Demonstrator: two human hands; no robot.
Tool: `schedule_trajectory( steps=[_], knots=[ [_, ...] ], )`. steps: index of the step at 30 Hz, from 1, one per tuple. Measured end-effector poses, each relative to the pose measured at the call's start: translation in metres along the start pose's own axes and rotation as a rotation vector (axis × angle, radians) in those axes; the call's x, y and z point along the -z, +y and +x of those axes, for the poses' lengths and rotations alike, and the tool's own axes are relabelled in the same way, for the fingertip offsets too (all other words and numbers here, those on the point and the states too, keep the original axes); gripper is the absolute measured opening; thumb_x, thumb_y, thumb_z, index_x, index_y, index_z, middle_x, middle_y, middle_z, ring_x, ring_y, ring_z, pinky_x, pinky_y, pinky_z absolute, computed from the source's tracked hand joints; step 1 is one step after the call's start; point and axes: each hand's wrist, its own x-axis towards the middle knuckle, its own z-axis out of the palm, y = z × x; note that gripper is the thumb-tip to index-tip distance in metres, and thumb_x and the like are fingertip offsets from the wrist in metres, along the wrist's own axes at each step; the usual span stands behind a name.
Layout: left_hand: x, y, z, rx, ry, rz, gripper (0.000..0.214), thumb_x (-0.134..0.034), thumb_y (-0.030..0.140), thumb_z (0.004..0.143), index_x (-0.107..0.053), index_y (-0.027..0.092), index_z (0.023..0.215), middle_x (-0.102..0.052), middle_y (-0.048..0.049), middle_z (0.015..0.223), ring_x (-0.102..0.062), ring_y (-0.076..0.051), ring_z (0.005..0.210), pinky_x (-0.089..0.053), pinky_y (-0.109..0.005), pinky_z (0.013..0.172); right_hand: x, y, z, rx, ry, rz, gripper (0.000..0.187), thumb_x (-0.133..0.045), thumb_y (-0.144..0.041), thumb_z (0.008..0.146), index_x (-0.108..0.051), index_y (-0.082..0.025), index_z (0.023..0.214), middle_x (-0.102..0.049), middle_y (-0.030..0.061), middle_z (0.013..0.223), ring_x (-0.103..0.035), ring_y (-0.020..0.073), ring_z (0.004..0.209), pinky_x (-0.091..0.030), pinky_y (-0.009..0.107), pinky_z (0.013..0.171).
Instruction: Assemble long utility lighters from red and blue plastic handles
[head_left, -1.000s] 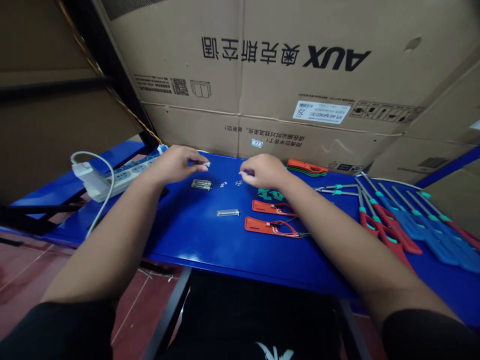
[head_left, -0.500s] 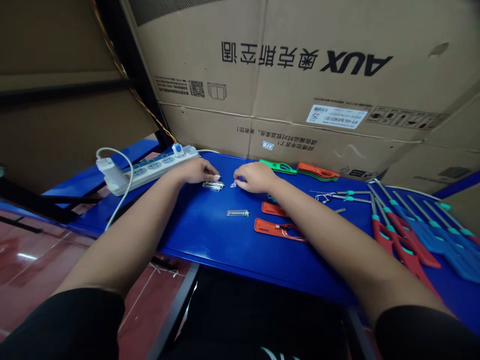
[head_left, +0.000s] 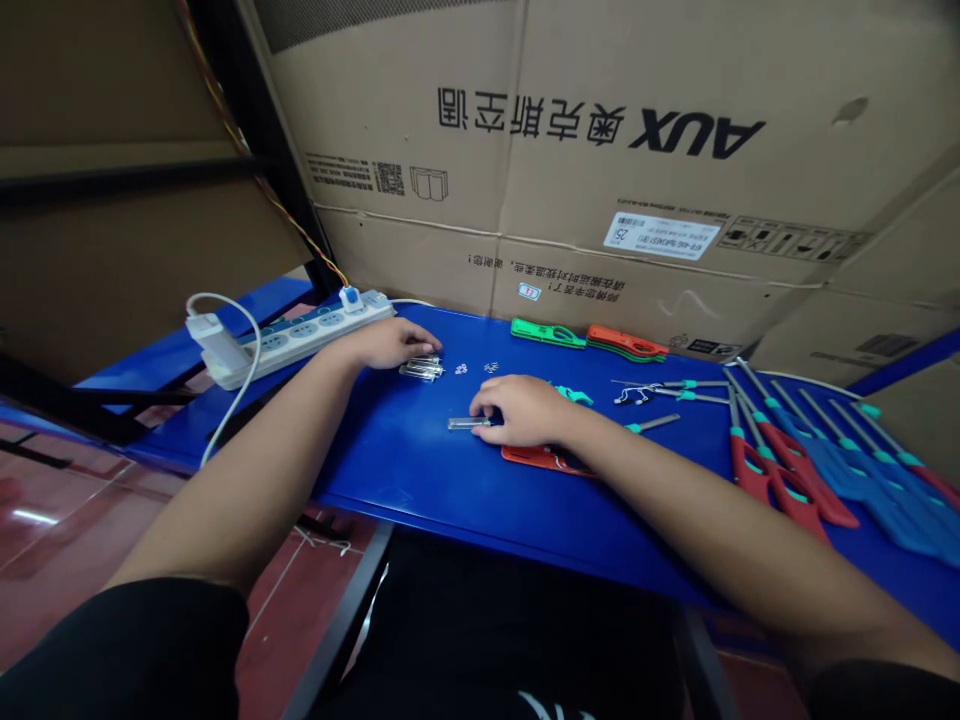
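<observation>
My left hand [head_left: 388,344] lies flat on the blue table [head_left: 390,470], fingertips just behind a small stack of clear tubes [head_left: 421,368]. Tiny metal bits [head_left: 461,368] lie to the right of that stack. My right hand [head_left: 519,411] is curled over the right end of a single clear tube [head_left: 466,424], gripping it against the tabletop. An orange lighter handle [head_left: 536,458] lies partly hidden under my right wrist. A small teal part [head_left: 574,395] sits just beyond that hand.
Green and orange handles [head_left: 589,337] lie along the carton at the back. Long red and blue lighters [head_left: 847,480] fan out at the right. A white power strip [head_left: 292,340] with a plugged-in adapter stands at the left. Cardboard cartons [head_left: 600,170] wall the far side.
My right hand has moved from the tiny bits toward me, onto the single clear tube, covering an orange handle. My left hand has drawn back slightly and no longer pinches a small piece. The stack looks fuller.
</observation>
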Motion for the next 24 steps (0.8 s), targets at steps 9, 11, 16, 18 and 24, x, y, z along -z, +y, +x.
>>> schedule_trajectory(
  steps=[9, 11, 16, 18, 24],
  knots=[
    [0.009, 0.009, -0.005, 0.144, 0.001, 0.052, 0.044, -0.044, 0.042, 0.094, -0.07, 0.019, 0.122, -0.072, -0.0051, 0.124, -0.067, -0.02, 0.112, -0.049, -0.026, 0.099, -0.018, -0.035, 0.073, -0.115, 0.096, -0.169, 0.026, -0.059, -0.045, 0.089, -0.075, -0.025, 0.096, -0.075, 0.0045, 0.101, -0.067, 0.0223, 0.09, -0.042, 0.029, 0.063],
    [0.01, 0.012, -0.005, 0.178, 0.002, 0.091, 0.042, -0.044, 0.04, 0.095, -0.071, 0.021, 0.12, -0.071, -0.0035, 0.126, -0.066, -0.02, 0.115, -0.048, -0.027, 0.101, -0.015, -0.037, 0.082, -0.153, 0.123, -0.187, 0.03, -0.058, -0.045, 0.09, -0.075, -0.023, 0.101, -0.075, 0.0072, 0.106, -0.067, 0.0247, 0.094, -0.045, 0.031, 0.067],
    [-0.004, 0.021, -0.006, 0.315, 0.152, 0.138, 0.051, -0.031, 0.042, 0.1, -0.065, 0.018, 0.128, -0.066, -0.0076, 0.135, -0.062, -0.023, 0.123, -0.046, -0.032, 0.106, 0.0, -0.025, 0.075, -0.256, 0.162, -0.212, 0.032, -0.045, -0.032, 0.094, -0.074, -0.022, 0.102, -0.074, 0.0082, 0.107, -0.066, 0.0243, 0.097, -0.047, 0.032, 0.072],
    [-0.017, 0.026, -0.007, 0.313, 0.172, 0.141, 0.054, -0.027, 0.042, 0.101, -0.061, 0.016, 0.134, -0.061, -0.0095, 0.14, -0.057, -0.024, 0.129, -0.042, -0.033, 0.11, 0.006, -0.016, 0.068, -0.27, 0.142, -0.219, 0.03, -0.047, -0.027, 0.092, -0.075, -0.023, 0.102, -0.074, 0.0072, 0.108, -0.066, 0.0231, 0.098, -0.047, 0.031, 0.073],
    [-0.049, 0.031, -0.005, 0.271, 0.131, 0.187, 0.056, -0.032, 0.036, 0.1, -0.048, 0.008, 0.147, -0.045, -0.0168, 0.154, -0.037, -0.028, 0.147, -0.026, -0.04, 0.123, 0.006, -0.001, 0.065, -0.282, 0.054, -0.243, 0.031, -0.051, -0.027, 0.09, -0.078, -0.03, 0.106, -0.075, 0.0056, 0.111, -0.066, 0.0243, 0.101, -0.049, 0.031, 0.075]
  ],
)
